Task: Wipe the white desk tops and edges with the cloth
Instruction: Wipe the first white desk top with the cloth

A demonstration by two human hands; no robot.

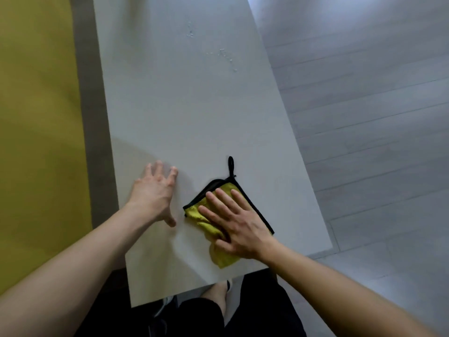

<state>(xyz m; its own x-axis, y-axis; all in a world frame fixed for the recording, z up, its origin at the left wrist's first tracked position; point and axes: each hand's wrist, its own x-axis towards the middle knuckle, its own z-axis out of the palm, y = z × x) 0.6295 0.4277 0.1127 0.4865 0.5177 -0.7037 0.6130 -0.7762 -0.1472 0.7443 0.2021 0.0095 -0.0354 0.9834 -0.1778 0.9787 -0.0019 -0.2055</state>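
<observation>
- Our right hand [239, 227] presses flat, fingers straight, on the yellow cloth [220, 222]
- Our left hand [155, 193] rests spread on the white desk [184, 105], beside the cloth

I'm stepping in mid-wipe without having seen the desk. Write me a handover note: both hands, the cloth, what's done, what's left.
Right hand: flat, pressing the yellow cloth near the desk's near end.
Left hand: open and spread, resting on the white desk top, left of the yellow cloth.
Done: cannot tell what has been wiped.
Left: specks on the far part of the top; edges.
</observation>
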